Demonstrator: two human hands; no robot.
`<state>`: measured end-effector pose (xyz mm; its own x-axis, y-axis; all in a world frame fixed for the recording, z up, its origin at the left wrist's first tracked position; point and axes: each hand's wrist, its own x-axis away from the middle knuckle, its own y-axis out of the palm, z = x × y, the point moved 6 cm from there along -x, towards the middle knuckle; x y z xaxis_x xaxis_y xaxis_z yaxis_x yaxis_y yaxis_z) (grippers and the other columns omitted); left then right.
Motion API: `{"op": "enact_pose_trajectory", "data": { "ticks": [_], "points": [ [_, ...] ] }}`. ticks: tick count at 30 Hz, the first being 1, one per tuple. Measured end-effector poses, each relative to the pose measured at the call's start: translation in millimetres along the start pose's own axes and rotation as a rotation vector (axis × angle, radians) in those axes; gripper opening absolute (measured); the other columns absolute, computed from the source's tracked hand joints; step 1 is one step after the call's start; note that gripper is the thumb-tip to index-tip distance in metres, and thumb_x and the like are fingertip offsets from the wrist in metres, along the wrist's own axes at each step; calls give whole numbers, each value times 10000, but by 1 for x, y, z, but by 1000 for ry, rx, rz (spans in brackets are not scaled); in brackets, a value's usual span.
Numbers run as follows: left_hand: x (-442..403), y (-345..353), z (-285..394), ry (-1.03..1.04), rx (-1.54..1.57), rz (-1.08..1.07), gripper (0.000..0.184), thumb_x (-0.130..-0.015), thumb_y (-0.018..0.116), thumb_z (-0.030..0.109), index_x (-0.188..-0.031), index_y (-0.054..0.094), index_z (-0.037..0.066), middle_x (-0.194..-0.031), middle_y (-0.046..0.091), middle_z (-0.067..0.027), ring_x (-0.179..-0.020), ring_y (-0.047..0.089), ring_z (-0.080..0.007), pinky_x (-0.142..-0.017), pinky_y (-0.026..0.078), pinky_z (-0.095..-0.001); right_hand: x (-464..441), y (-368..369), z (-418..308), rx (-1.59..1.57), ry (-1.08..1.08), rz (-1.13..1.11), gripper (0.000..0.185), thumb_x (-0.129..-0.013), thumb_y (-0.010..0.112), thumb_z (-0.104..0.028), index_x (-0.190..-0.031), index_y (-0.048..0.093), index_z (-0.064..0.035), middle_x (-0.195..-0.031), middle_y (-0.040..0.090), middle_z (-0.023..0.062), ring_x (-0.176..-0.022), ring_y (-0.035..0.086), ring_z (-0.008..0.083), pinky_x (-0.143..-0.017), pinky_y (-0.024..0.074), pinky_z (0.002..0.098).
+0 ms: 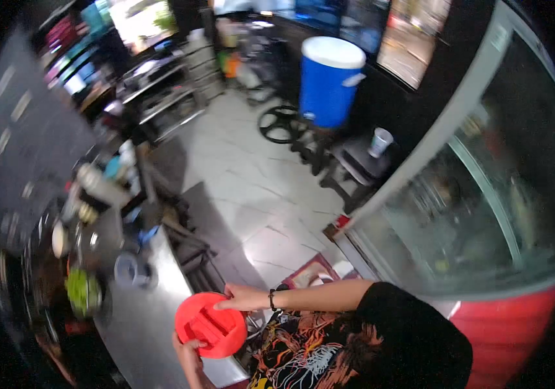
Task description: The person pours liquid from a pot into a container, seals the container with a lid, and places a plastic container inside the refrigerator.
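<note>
Both my hands are on a red round lid [229, 322] with a recessed grip bar across its face. My right hand [244, 298], with a dark bracelet at its wrist, grips the upper right rim, the thumb over the face. From below, my left hand [188, 350] holds the lower left rim with its fingers against the lid. The lid is tilted toward me, over the edge of a metal counter [138, 324]. What lies behind the lid is hidden.
On the counter stand a clear container [129, 269] and a green item [83, 292], both blurred. A blue drink cooler [329, 84] with a white lid stands by the far wall. A cup [380, 142] sits on a dark stool [362, 165]. At right is a glass-door fridge [446, 214].
</note>
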<state>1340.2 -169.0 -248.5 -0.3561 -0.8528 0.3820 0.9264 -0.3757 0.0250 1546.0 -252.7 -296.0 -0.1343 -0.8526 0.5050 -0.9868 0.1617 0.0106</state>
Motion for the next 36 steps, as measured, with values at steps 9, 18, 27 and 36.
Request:
{"op": "enact_pose_trajectory", "data": {
  "ticks": [9, 18, 27, 36],
  "points": [
    [-146, 238, 8, -103, -245, -458, 523, -499, 508, -85, -1014, 455, -13, -912, 577, -119, -819, 586, -251, -634, 525, -322, -25, -220, 38, -80, -38, 331, 608, -715, 636, -584, -890, 531, -12, -725, 557, 70, -668, 517, 137, -584, 446, 291],
    [-245, 538, -7, -225, -369, -900, 342, -555, 545, -132, -832, 417, 22, -763, 560, -112, -594, 579, -187, -522, 505, -284, 12, -443, 99, -521, -26, 977, 395, -758, 658, -474, -767, 520, -105, -635, 501, -20, -560, 439, 63, -498, 349, 218],
    [-281, 786, -35, -183, -481, -1267, 381, -506, 575, -112, -822, 426, 41, -774, 534, -70, -637, 545, -180, -539, 498, -309, 67, -600, 179, -1182, -46, 1282, 315, -876, 525, -402, -905, 486, -91, -583, 498, 28, -465, 501, 117, -438, 422, 246],
    [-261, 970, -60, -165, -749, -1368, 448, -458, 655, -45, -747, 337, 85, -671, 405, -2, -642, 481, -139, -512, 443, -274, 73, -650, 289, -1300, 342, 1705, 279, -834, 582, -217, -1031, 429, -93, -646, 547, 52, -448, 510, 121, -380, 418, 250]
  ]
}}
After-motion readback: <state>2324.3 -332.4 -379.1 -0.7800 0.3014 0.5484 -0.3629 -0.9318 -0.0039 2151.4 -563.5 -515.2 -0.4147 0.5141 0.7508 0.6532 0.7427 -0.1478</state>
